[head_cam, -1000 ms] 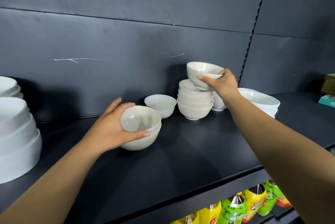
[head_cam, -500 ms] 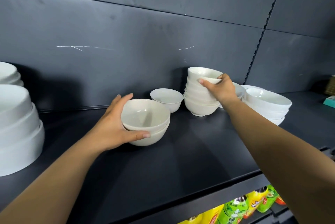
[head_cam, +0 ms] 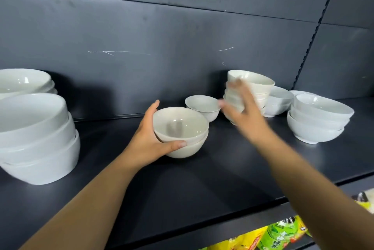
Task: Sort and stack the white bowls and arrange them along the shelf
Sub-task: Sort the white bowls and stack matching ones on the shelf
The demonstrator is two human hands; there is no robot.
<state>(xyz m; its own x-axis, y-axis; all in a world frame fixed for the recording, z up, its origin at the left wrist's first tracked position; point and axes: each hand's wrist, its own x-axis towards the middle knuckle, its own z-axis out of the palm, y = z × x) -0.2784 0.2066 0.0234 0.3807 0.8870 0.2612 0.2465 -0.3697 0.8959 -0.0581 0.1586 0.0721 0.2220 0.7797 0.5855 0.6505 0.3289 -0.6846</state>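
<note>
At the far left of the frame sat a pile of big bowls (head_cam: pixel 38 140), smooth and shiny white, nested to save room on the dark flat shelf (head_cam: pixel 202 179). In the middle, the left hand (head_cam: pixel 149 142) was clamped around two small round bowls (head_cam: pixel 182 134), thumb in front, likely to keep them steady. Just behind stood one little bowl (head_cam: pixel 203 106) alone. Right of center, the blurry right hand (head_cam: pixel 244 114) was spread open, holding nothing, beside the tall stack (head_cam: pixel 251 91). At the right sat wider bowls (head_cam: pixel 317 120).
</note>
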